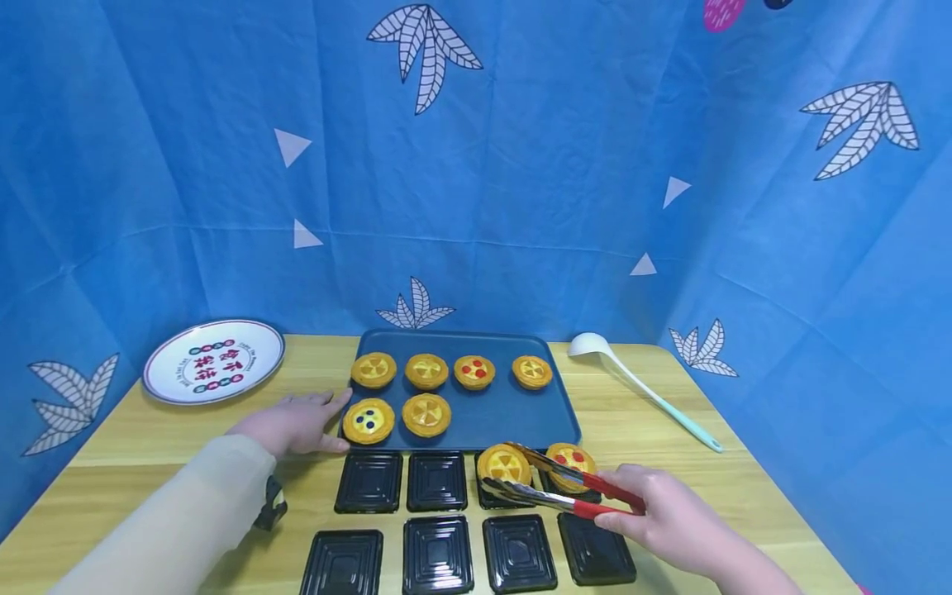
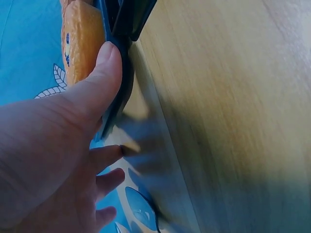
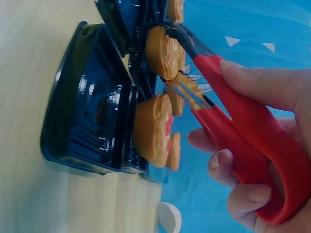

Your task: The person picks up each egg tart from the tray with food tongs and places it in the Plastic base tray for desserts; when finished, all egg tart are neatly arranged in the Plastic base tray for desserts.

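While the left hand (image 1: 305, 421) rests at the left edge of the blue tray (image 1: 491, 417), thumb laid against the rim and fingers spread, it is released; the right hand (image 1: 658, 512) grasps a pair of red-handled tongs (image 1: 593, 510), thumb on one arm and fingers curled about the other. Their metal ends stand on either side of a wedge-topped tart (image 1: 506, 464) at the third black container (image 1: 487, 498) from the left in the far row, just in front of the tray's near edge — whether they press its crust, I cannot tell; beside it, the fourth container bears a tart with red pieces (image 1: 571, 469). The row's first two containers (image 1: 369, 481) show their ridged bases; four more form the near row (image 1: 437, 554), closer to the desk's (image 1: 610, 413) near edge.

Six tarts (image 1: 476, 372) lie on the tray: four along its far edge; two in front of them toward its left edge — one with dark blue berries (image 1: 368, 421) near the left hand, one with wedges beside it. A printed white plate (image 1: 186, 368) is at the desk's far left corner; a ladle (image 1: 680, 416) slants from near the tray's far right corner toward the desk's right edge; behind hangs a blue cloth (image 1: 491, 165) with white leaves.
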The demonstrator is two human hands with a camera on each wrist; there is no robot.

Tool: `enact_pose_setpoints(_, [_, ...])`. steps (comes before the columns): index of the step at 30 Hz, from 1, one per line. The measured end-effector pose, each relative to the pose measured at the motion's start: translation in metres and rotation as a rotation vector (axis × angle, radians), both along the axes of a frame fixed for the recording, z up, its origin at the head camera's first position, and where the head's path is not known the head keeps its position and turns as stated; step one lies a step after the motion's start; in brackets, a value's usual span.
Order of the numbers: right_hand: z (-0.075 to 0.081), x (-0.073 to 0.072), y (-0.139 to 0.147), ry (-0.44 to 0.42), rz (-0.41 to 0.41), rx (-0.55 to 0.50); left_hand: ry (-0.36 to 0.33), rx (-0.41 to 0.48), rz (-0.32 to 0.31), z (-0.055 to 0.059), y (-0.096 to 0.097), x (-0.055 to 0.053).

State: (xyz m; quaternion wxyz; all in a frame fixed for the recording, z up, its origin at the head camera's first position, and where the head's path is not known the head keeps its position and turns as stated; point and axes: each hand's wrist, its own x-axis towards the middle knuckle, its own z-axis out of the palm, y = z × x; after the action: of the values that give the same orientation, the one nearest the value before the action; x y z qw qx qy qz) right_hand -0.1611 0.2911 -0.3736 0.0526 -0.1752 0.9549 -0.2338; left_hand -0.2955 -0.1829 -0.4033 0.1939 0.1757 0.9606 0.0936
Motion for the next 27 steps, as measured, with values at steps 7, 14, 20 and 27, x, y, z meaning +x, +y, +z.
enact_pose_setpoints(7, [-0.0029, 0.0011, 0.0005, 0.003, -0.026, 0.009, 0.015, -0.006, -0.01, -0.0043, -0.0022, -0.0014])
enact_pose_setpoints(14, [-0.002, 0.0013, 0.0012, -0.002, -0.031, 0.001, 0.015, -0.01, -0.004, -0.0068, -0.0025, -0.003])
enact_pose_setpoints(20, [-0.0029, -0.0008, 0.0019, -0.014, -0.031, -0.008, 0.014, -0.008, -0.008, -0.0065, -0.0029, -0.0029])
enact_pose_setpoints(27, [0.002, -0.0029, 0.0017, -0.072, -0.021, -0.042, 0.011, -0.012, -0.005, -0.0043, -0.0015, -0.0028])
